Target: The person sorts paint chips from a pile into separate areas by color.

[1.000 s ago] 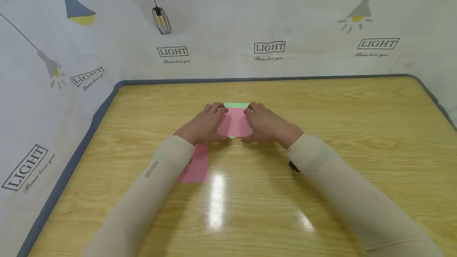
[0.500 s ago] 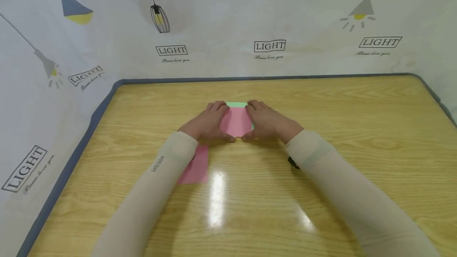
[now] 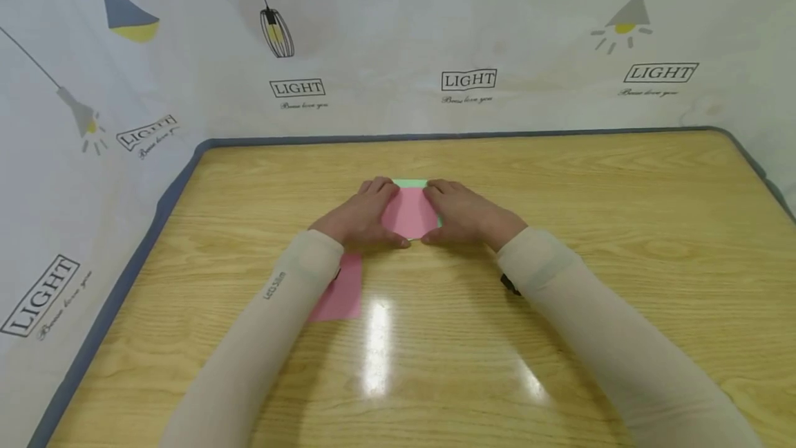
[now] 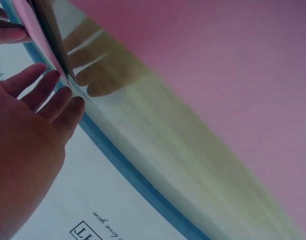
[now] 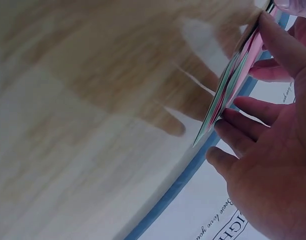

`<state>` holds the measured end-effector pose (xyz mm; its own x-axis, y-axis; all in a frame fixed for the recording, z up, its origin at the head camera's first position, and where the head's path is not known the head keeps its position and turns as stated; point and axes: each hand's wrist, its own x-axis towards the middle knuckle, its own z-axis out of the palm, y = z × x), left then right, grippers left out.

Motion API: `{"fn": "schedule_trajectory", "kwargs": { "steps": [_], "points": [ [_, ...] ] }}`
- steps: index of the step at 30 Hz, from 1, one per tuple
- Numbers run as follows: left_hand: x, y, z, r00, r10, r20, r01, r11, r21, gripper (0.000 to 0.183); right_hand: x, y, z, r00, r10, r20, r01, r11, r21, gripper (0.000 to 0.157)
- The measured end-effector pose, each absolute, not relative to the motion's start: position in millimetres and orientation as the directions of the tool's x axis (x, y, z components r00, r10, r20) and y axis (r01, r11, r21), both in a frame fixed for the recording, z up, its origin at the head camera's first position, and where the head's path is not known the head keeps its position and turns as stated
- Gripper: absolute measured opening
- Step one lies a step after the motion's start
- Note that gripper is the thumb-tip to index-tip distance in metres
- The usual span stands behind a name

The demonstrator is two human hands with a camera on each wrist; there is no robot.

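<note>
In the head view, a paper stack lies toward the far side of the wood-grained tabletop, a little left of its middle. A pink face is on top, and green paper shows beyond its far edge and as a sliver along its right edge. The left hand grips the stack's left side and the right hand its right side, each with the thumb at the near edge and the fingers bent over toward the far corner. The thumb tips point at one another, just apart. Nearer and to the left, a pink sheet lies on the tabletop, partly covered by the left sleeve. Blue edging runs along the far side, before a white backdrop printed with lamps (and the word LIGHT, several times over).

In the left wrist view, that hand's fingers are slightly spread, their tips close to the stack's edge; its thumb cannot be made out. Pink paper fills the upper right.

In the right wrist view, the stack's edge shows pink and green layers, parted a little, between the thumb and the fingers. The glossy tabletop mirrors the hand.
</note>
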<state>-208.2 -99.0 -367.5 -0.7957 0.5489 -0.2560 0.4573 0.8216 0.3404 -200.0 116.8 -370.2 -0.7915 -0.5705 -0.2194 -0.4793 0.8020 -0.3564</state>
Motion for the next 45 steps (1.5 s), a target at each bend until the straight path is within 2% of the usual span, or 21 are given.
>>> {"fn": "schedule_trajectory", "kwargs": {
  "steps": [10,20,29,36,45],
  "points": [
    [-209.9,-99.1,-369.3,-0.803,0.531,-0.269,0.426,0.828,0.364,0.094,-198.7,113.2,-368.5,-0.781,-0.604,-0.157,-0.509,0.763,-0.398,0.075],
    [-210.3,-98.0,-370.3,-0.807,0.538,-0.244,0.43,0.819,0.381,0.091,-199.9,117.4,-369.3,-0.777,-0.6,-0.189,-0.501,0.772,-0.39,0.088],
    [-210.0,-99.0,-372.3,-0.805,0.551,-0.219,0.447,0.807,0.385,0.096,-202.4,117.3,-370.3,-0.757,-0.638,-0.137,-0.546,0.735,-0.403,0.078],
    [-208.5,-100.1,-371.1,-0.797,0.579,-0.169,0.481,0.779,0.402,0.094,-201.8,115.2,-369.5,-0.763,-0.625,-0.165,-0.527,0.749,-0.401,0.085],
    [-203.2,-104.0,-366.8,-0.788,0.594,-0.16,0.501,0.771,0.393,0.091,-198.6,112.5,-365.1,-0.746,-0.652,-0.138,-0.561,0.726,-0.397,0.081]
  ]
}}
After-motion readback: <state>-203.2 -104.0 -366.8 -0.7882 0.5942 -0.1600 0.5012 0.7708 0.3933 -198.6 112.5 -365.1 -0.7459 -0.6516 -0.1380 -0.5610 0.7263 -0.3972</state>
